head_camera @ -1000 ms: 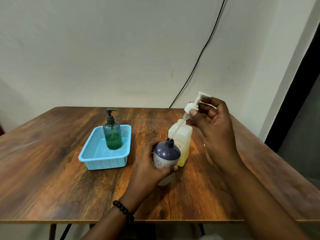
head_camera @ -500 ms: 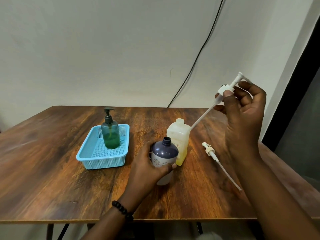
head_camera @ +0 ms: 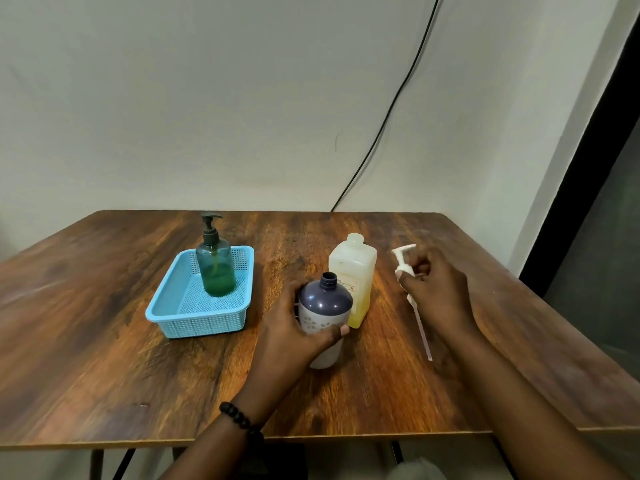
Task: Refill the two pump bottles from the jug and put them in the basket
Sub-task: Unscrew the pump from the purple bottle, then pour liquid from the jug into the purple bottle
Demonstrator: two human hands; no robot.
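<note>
My left hand (head_camera: 294,337) grips the purple-and-white bottle (head_camera: 325,306), which stands near the table's middle with its neck uncapped. Just behind it stands the translucent jug (head_camera: 356,268), open at the top, with yellow liquid in its lower part. To the jug's right, my right hand (head_camera: 440,292) holds the white pump (head_camera: 403,259) low over the wood, and its long tube slants toward me down to the tabletop. The green pump bottle (head_camera: 215,268), with its dark pump fitted, stands upright in the blue basket (head_camera: 201,320).
The wooden table (head_camera: 104,358) ends at a front edge close to me and a right edge by a dark doorway (head_camera: 595,237). A black cable (head_camera: 391,109) runs down the wall behind the table.
My right hand has carried the white pump from high above the jug down to the table on the jug's right. A second pump seen lying there earlier is hidden now. My left hand stays on the bottle.
</note>
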